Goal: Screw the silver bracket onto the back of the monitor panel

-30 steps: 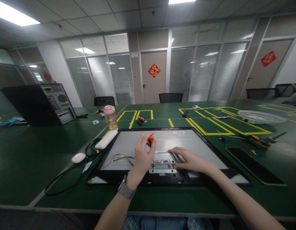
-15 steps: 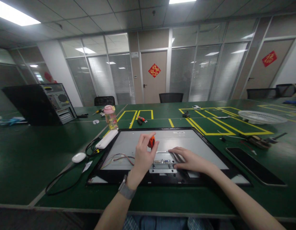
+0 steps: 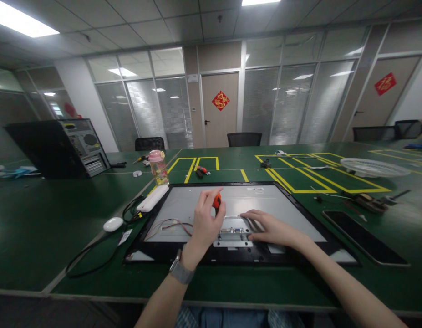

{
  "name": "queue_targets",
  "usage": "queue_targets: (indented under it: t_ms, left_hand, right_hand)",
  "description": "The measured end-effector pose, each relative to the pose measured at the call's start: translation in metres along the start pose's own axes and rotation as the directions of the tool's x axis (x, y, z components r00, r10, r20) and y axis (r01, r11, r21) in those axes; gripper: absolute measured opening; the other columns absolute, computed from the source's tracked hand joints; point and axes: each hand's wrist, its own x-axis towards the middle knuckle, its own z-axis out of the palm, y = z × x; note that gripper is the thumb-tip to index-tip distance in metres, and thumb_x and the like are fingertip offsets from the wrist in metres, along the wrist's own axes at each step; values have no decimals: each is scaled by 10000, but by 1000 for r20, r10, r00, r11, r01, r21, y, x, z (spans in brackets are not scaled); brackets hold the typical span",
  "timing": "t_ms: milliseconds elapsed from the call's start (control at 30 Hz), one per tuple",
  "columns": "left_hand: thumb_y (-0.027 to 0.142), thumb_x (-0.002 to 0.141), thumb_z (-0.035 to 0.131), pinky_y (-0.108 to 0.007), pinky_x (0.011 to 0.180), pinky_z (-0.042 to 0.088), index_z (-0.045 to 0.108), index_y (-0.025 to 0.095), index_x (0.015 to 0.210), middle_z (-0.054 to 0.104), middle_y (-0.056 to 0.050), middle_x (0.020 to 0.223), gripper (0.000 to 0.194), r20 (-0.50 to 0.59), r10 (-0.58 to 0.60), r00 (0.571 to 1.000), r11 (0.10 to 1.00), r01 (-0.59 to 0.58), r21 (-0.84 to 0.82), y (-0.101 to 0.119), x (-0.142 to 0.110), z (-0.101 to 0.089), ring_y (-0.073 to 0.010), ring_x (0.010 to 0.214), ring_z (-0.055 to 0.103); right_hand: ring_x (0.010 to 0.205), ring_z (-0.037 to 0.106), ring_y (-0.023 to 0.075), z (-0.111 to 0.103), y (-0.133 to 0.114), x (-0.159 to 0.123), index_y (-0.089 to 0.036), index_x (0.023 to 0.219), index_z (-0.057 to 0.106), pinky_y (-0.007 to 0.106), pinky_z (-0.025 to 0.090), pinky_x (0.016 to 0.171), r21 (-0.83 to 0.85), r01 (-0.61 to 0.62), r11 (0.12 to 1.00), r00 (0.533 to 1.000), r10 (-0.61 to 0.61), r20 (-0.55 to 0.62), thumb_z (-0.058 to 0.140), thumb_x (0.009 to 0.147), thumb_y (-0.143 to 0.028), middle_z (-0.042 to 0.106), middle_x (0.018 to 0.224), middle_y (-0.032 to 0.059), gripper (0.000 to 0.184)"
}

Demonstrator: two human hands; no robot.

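A flat monitor panel (image 3: pixel 286 207) lies back-side up on the green table, in a black frame. My left hand (image 3: pixel 204 223) is closed round an orange-handled screwdriver (image 3: pixel 216 200), held upright over a small metal board (image 3: pixel 232 237) with connectors near the panel's front edge. My right hand (image 3: pixel 270 226) lies flat with its fingers stretched out on the panel, just right of that board. Thin coloured wires (image 3: pixel 170 224) run over the panel left of my left hand. A watch sits on my left wrist.
Left of the panel lie a white power adapter (image 3: pixel 151 199), a white mouse (image 3: pixel 113 223) and a black cable (image 3: pixel 91 255). A pink-capped bottle (image 3: pixel 158 166) and a computer case (image 3: pixel 57 146) stand farther back. A black strip (image 3: pixel 363 236), tools (image 3: pixel 368 201) and a white fan grille (image 3: pixel 371 166) are on the right.
My left hand's fingers have shifted slightly round the screwdriver handle. My right hand has stayed where it was.
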Motion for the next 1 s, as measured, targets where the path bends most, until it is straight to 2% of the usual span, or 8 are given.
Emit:
queue_targets:
  t_ms: [100, 267, 333, 500, 833, 1000]
  left_hand:
    - [121, 882, 476, -260, 761, 468, 546, 215, 1196, 559, -36, 919, 335, -14, -7, 1000, 1000, 7, -1, 1, 0, 0, -131, 791, 557]
    - [214, 850, 590, -250, 712, 463, 609, 214, 1118, 481, -5, 826, 269, -75, 19, 997, 998, -15, 57, -2, 0, 1, -112, 690, 514]
    - [224, 845, 590, -264, 736, 471, 602, 214, 1136, 501, -19, 864, 292, -63, 13, 998, 998, -9, 66, -2, 0, 1, -126, 735, 535]
    - [122, 887, 443, -303, 829, 482, 523, 207, 1232, 593, -64, 999, 365, -22, -5, 1000, 1000, 5, 10, -1, 0, 0, -165, 897, 587]
    - [201, 841, 587, -253, 697, 485, 564, 203, 1151, 551, -24, 874, 312, -57, 14, 998, 998, -11, 59, -1, 0, 1, -129, 732, 545]
    - [124, 853, 515, -249, 723, 474, 549, 196, 1167, 565, -31, 901, 324, -30, 34, 999, 997, -32, 75, 2, 0, -1, -123, 741, 548]
  right_hand:
    - [1126, 516, 293, 0, 0, 0, -266, 1339, 460, 426, 392, 1001, -3, -10, 1000, 1000, 10, 2, 660, 768, -466, 527, 1271, 85, 637]
    - [1135, 515, 289, 0, -2, 0, -260, 1342, 458, 417, 394, 999, -12, -15, 1000, 1000, 15, -3, 661, 769, -445, 523, 1283, 91, 635]
    - [1130, 520, 288, -1, -2, 0, -255, 1341, 462, 414, 397, 996, -11, -9, 1000, 1000, 9, -2, 657, 769, -445, 528, 1279, 90, 633]
    - [1126, 522, 289, -1, -2, 0, -262, 1336, 466, 417, 396, 998, -2, -4, 1000, 1000, 4, -6, 661, 766, -465, 533, 1272, 86, 636]
    - [1140, 513, 287, 0, 0, -1, -265, 1344, 452, 416, 396, 1000, -7, -3, 1000, 1000, 3, -2, 658, 776, -444, 521, 1283, 87, 630]
    - [1129, 520, 287, 0, 0, -1, -266, 1344, 453, 415, 397, 999, -12, 3, 1000, 1000, -3, -4, 661, 774, -451, 520, 1286, 86, 634]
